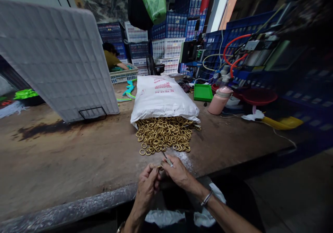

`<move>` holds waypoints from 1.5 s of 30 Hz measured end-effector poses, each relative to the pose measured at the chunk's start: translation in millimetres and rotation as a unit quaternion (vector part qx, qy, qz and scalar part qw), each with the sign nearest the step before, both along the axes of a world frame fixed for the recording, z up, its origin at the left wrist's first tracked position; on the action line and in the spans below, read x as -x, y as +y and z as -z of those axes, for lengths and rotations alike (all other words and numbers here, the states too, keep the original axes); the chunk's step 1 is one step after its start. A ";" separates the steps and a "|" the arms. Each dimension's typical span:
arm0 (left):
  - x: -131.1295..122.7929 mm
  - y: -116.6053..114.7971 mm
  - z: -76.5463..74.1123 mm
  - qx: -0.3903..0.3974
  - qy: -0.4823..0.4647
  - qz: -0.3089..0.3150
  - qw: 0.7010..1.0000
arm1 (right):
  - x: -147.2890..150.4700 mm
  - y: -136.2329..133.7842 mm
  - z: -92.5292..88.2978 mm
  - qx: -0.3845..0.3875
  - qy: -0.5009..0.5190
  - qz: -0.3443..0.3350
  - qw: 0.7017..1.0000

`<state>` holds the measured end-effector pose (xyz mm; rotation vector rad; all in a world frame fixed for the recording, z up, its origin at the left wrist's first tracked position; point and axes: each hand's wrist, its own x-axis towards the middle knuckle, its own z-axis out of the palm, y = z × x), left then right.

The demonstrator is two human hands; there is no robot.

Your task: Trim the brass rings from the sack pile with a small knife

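**Both hands pinched together at the near tabletop edge, ring pile just ahead**

Left hand (147, 186) enters from bottom centre, wrist bent, knuckles up, fingers curled in. Its grip is narrow, fingertips pinched on a small brass ring (160, 168) over the near edge of the tabletop (78, 163). Right hand (178, 174) enters from lower right, forearm angled, bracelet (206, 198) at the wrist. Thumb and forefinger are closed tight on a thin metal tool (166, 159), tip pointing away toward the pile. The fingertips of both hands meet at the ring; exact contact is too small to tell. Ring pile (163, 135) lies just beyond the hands, spilling from the open mouth of a white sack (162, 96) lying on its side. Grey ribbed panel (59, 56) leans at far left. Pink bottle (220, 101) and green tray (203, 92) sit right of the sack, well apart from the hands. Another person (111, 57) sits far back by a crate
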<state>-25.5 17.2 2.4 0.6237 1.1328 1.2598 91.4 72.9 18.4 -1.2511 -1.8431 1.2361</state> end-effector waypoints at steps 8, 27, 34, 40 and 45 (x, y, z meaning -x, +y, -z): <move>-2.2 -1.6 -3.9 -0.002 0.029 -0.011 1.000 | 1.0 -1.1 1.3 -0.023 -0.009 -0.009 1.000; 1.7 -3.9 -9.7 -0.023 -0.032 0.000 0.999 | -6.3 -11.1 8.4 -0.144 -0.173 -0.082 0.971; 0.8 -3.7 -5.6 -0.008 -0.020 -0.011 1.000 | -7.6 -12.3 14.7 -0.176 -0.228 -0.088 0.953; 0.2 -8.3 -9.9 -0.048 -0.002 -0.009 0.999 | -14.1 -2.4 21.4 -0.155 -0.253 -0.101 0.949; 1.2 -11.2 -21.5 -0.069 -0.031 0.004 0.997 | -22.1 10.6 26.9 -0.157 -0.309 -0.030 0.937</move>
